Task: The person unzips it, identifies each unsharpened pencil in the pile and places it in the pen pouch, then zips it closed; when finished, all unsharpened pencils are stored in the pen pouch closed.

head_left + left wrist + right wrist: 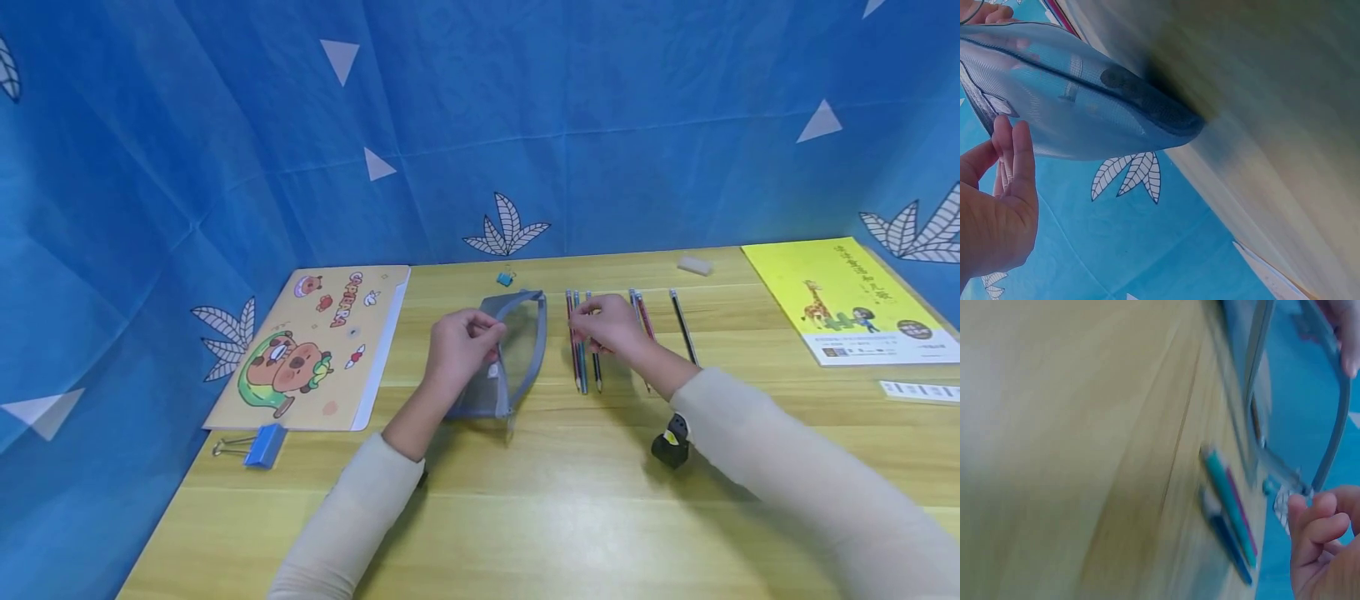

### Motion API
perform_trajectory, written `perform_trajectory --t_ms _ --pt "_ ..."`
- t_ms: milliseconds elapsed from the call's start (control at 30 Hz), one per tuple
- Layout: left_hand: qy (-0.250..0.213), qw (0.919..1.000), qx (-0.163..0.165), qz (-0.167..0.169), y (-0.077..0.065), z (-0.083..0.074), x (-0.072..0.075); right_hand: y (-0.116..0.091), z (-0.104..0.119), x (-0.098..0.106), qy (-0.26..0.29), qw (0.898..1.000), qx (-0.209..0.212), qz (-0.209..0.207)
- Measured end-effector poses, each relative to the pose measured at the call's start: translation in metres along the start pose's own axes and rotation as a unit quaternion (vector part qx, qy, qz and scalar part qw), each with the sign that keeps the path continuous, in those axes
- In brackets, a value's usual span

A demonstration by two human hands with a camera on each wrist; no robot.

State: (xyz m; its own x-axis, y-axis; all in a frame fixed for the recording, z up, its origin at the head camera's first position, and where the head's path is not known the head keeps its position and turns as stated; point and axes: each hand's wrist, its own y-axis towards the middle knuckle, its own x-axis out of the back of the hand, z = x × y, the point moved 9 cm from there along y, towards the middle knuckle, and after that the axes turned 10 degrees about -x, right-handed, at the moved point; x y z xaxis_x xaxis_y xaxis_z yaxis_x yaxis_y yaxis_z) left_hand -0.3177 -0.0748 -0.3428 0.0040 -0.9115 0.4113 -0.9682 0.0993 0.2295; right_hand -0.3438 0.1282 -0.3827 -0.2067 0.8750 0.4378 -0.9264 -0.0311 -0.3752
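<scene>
Nearest to me, as I watch from far, the left hand [461,354] pinches the rim of the mesh pouch [480,392], whose mouth gapes toward the right. Apart from it, the right hand [609,325] bends loosely over the pencils [582,371], seemingly empty. I would hold this mouth wide and grip pencils mid-length, short of the teal clip [506,278] behind.

Grey mesh pouch [486,393], mouth open, beside loose slim pencils [582,371]
</scene>
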Motion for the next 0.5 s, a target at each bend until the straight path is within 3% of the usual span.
perform_trajectory --t_ms 67,200,367,500 --pt "-0.003 1.0000 0.000 -0.003 0.000 0.001 0.001 0.002 0.001 0.005 -0.068 0.997 0.014 -0.025" --pt "-0.007 1.0000 0.002 -0.002 0.000 0.002 0.001 0.008 0.003 0.009 -0.178 0.981 0.033 -0.063" --pt "-0.004 1.0000 0.006 -0.003 0.000 0.002 0.002 0.015 0.008 0.006 -0.248 0.962 0.061 -0.093" --pt "-0.006 0.9999 0.003 -0.009 0.000 0.002 0.004 0.020 0.011 0.001 -0.275 0.955 0.044 -0.099"
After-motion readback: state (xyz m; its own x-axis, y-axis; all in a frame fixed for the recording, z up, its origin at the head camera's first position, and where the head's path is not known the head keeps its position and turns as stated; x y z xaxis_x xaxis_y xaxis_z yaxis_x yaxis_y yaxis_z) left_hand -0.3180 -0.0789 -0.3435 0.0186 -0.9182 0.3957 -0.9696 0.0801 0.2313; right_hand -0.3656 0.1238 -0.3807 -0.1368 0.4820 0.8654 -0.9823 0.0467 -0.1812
